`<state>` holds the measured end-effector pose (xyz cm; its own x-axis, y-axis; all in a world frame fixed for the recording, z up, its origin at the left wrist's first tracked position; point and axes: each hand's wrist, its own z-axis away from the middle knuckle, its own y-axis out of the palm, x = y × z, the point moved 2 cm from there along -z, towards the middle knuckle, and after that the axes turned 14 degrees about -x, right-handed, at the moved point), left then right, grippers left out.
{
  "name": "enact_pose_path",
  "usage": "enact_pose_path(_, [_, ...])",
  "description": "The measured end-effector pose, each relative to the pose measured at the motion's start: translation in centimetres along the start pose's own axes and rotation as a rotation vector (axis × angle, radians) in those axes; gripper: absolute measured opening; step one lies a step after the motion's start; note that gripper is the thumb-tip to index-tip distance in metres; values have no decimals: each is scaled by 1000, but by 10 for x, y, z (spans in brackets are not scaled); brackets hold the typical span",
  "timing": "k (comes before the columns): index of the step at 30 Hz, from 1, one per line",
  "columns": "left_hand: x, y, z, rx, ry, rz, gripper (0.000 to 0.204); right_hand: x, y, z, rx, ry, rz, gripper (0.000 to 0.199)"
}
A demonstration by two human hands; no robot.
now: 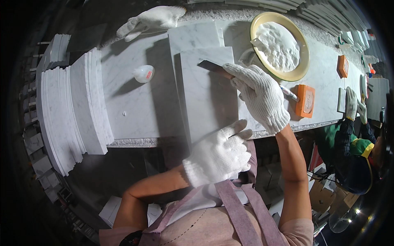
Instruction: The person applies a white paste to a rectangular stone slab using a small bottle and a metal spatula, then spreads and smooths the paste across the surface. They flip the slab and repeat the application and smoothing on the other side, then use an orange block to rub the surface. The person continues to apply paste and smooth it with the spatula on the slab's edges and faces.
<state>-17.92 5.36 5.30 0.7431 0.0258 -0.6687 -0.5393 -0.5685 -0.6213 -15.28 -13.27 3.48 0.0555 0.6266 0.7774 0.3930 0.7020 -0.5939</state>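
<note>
In my gloved right hand (262,94) is a putty knife (213,67), its dark flat blade pointing left above a pale grey-veined stone slab (205,94). My fingers hide most of its handle. The slab lies over another similar slab (195,35), which shows past its far end and left edge. At the near end, my gloved left hand (221,153) rests over the slab with its fingers stretched out and somewhat apart. Whether its fingertips press on the stone cannot be told. Both gloves are white knit.
A yellow-rimmed basin (303,61) of white powder stands far right. Nearby are a marker (289,93) and an orange box (305,101). A small white container (143,74) and stacked slabs (78,110) are leftward. A loose glove (152,21) lies behind; a co-worker's gloved hands (351,103) are far right.
</note>
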Motion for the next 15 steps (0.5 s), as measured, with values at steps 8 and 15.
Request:
enact_pose_path(8, [1,-5,-3,30,-150,178,29,6,-3,-2,-8,-30,-44,36])
enact_pose_path(15, [-1,-7,-3,140,166,-244,20,7,-5,9,66,7,67,39])
